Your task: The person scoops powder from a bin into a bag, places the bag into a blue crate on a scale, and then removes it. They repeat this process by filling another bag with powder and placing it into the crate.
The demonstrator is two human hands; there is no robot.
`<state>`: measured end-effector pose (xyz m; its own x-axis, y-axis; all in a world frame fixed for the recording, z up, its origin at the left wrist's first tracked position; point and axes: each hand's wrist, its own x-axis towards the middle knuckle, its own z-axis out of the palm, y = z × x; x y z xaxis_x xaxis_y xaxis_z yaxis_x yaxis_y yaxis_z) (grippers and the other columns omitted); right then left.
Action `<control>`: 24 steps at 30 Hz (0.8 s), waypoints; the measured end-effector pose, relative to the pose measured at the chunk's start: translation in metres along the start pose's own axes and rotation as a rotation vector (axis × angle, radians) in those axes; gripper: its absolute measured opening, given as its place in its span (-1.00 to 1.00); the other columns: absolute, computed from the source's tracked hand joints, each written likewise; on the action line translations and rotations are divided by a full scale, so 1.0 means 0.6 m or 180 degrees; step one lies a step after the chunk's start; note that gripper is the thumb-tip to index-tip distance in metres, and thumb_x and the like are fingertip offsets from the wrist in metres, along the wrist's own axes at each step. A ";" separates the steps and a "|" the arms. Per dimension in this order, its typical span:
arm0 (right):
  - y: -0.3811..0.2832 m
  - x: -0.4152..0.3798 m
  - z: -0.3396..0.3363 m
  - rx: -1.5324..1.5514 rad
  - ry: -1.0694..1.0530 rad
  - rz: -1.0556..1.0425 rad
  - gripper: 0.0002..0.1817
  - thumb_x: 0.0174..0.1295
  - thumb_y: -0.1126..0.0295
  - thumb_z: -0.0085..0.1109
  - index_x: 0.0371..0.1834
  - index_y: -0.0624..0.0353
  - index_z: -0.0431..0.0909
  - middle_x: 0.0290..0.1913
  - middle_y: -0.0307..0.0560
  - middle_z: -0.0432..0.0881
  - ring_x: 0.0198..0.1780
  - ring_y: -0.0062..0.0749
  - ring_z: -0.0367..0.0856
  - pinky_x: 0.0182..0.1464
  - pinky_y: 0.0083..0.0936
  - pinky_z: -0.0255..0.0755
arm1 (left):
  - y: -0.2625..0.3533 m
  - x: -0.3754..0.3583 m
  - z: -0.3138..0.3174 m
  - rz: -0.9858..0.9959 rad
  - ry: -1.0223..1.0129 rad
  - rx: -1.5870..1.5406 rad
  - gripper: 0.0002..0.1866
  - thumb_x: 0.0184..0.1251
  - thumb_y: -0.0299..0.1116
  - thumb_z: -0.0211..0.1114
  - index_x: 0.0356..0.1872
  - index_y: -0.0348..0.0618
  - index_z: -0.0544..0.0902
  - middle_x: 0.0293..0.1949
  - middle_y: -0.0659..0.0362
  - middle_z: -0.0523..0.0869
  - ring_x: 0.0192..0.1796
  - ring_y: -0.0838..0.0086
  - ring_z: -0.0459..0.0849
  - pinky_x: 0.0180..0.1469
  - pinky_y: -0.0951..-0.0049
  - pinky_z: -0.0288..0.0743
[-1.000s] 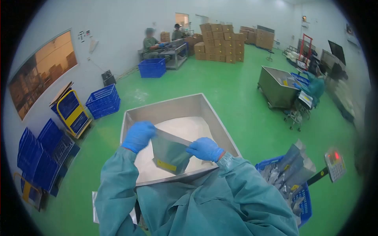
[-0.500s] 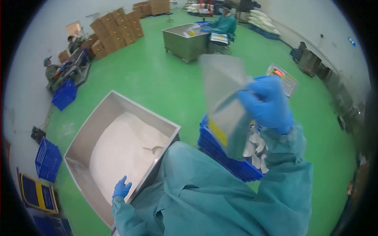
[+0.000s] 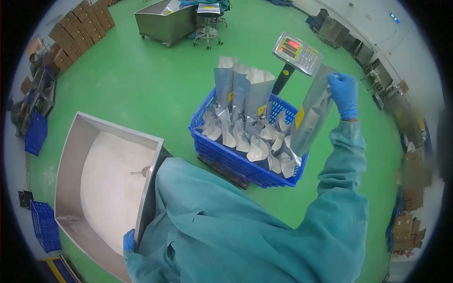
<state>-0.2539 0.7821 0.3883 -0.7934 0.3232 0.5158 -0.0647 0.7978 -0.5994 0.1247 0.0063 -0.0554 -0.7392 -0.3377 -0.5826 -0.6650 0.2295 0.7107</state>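
Note:
My right hand [image 3: 344, 94], in a blue glove, grips the top of a silver bag [image 3: 311, 111] with a yellow label. The bag hangs over the right end of a blue crate [image 3: 240, 166]. Inside the crate stand several tall silver bags [image 3: 258, 94] and several smaller ones with open white mouths [image 3: 257, 148]. My left hand [image 3: 129, 241], also gloved, is at the near rim of a metal tub [image 3: 150, 188]; its fingers are mostly hidden. White powder [image 3: 113, 184] fills the tub's bottom, and a metal scoop [image 3: 140, 172] lies in it.
A scale display [image 3: 298, 53] stands behind the crate. Farther back are another metal tub [image 3: 165, 23], a wheeled stool [image 3: 207, 33] and a seated person's sleeve. Cartons [image 3: 78, 30] and blue crates [image 3: 46, 226] are at left; cartons [image 3: 406, 231] are at right.
The view has turned right. My right hand has moved the bag right, over the crate's end. My left hand, earlier over the powder with fingers apart, is now at the tub's rim.

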 end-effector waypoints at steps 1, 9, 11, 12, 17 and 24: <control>0.024 0.011 0.023 -0.0097 -0.0006 -0.0037 -0.71 0.07 0.25 0.12 -0.48 0.28 0.67 -0.67 -0.10 0.59 -0.61 -0.46 0.57 -0.50 -0.46 0.40 | -0.005 0.001 0.000 -0.0027 0.0084 -0.0151 -0.60 0.29 -0.27 0.10 -0.01 -0.39 0.63 -0.03 -0.06 0.69 0.02 0.27 0.63 0.13 0.35 0.43; 0.218 0.010 0.360 -0.1893 -0.0971 -0.0111 -0.53 0.23 0.10 -0.15 -0.41 0.23 0.67 -0.37 0.25 0.64 -0.30 0.17 0.64 -0.19 -0.05 0.51 | 0.088 -0.057 0.026 0.0476 0.0488 0.1100 -0.62 0.23 -0.29 0.11 -0.05 -0.36 0.66 -0.15 0.00 0.74 -0.12 0.31 0.66 0.00 0.33 0.49; 0.285 -0.020 0.431 -0.1796 -0.1075 0.0076 -0.52 0.24 0.09 -0.16 -0.37 0.26 0.67 -0.29 0.26 0.65 -0.21 0.18 0.63 -0.11 -0.05 0.49 | 0.121 -0.074 0.040 0.0130 0.0668 0.1161 -0.63 0.26 -0.27 0.06 -0.07 -0.29 0.67 -0.23 0.00 0.75 -0.25 0.29 0.66 -0.11 0.32 0.50; 0.266 -0.025 0.429 -0.1781 -0.1071 0.0054 -0.52 0.24 0.09 -0.16 -0.37 0.26 0.67 -0.29 0.26 0.65 -0.21 0.18 0.63 -0.11 -0.05 0.49 | 0.122 -0.075 0.040 0.0130 0.0690 0.1146 -0.63 0.26 -0.27 0.06 -0.07 -0.29 0.67 -0.23 0.00 0.75 -0.25 0.29 0.66 -0.11 0.32 0.50; 0.204 -0.043 0.401 -0.1677 -0.1217 0.0377 -0.55 0.26 0.08 -0.15 -0.34 0.18 0.67 -0.28 0.23 0.65 -0.18 0.16 0.63 -0.07 -0.03 0.46 | 0.100 -0.085 0.047 0.0527 0.0961 0.2001 -0.58 0.33 -0.19 -0.06 -0.07 -0.21 0.67 -0.26 -0.09 0.71 -0.26 0.18 0.65 -0.11 0.29 0.49; -0.029 -0.165 0.370 -0.0535 -0.0954 -0.0948 -0.76 0.11 0.22 0.06 -0.52 0.09 0.65 -0.47 0.06 0.64 -0.38 0.01 0.65 -0.36 -0.14 0.52 | 0.120 -0.074 0.056 0.0356 0.0983 0.1304 -0.58 0.31 -0.17 -0.03 -0.12 -0.23 0.69 -0.20 -0.09 0.72 -0.20 0.18 0.66 -0.05 0.27 0.48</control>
<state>-0.3088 0.6234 0.2116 -0.8969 -0.0748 0.4358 -0.2371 0.9133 -0.3313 0.1059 0.0684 0.0084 -0.7833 -0.5300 -0.3247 -0.6166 0.5969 0.5133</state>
